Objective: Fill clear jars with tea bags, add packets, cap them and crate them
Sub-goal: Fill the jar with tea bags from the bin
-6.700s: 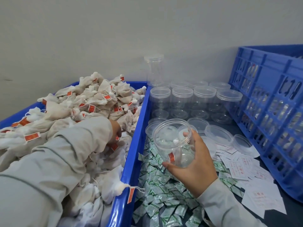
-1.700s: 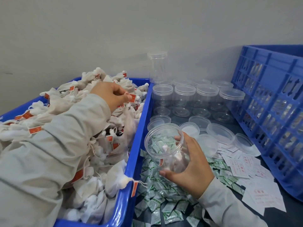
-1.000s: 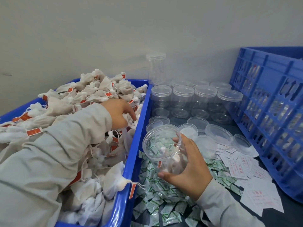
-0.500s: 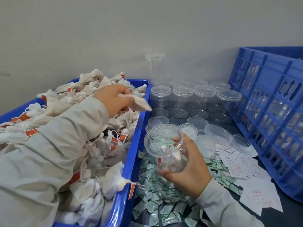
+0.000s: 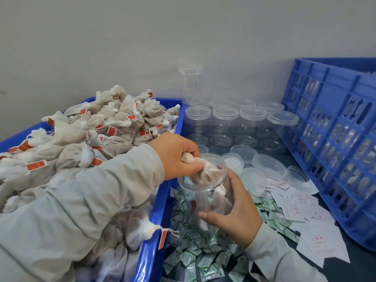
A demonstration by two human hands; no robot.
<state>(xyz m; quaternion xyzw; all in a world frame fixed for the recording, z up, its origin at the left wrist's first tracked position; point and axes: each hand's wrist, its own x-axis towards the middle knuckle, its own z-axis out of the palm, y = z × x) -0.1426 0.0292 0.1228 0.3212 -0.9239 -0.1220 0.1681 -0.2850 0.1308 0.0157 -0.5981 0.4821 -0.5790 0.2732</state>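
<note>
Your left hand (image 5: 177, 155) pinches a tea bag (image 5: 205, 171), pushing it into the mouth of the clear jar (image 5: 205, 192). Your right hand (image 5: 234, 208) grips that jar, tilted, above green packets (image 5: 195, 259) on the tabletop, just beside the blue bin (image 5: 154, 216) w/ more bags.

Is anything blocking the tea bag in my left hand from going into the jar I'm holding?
Nothing visible blocks it. The left hand is already pushing the tea bag through the open, uncapped mouth of the jar, which the right hand grips. Tea bags already inside lie lower down.
</note>
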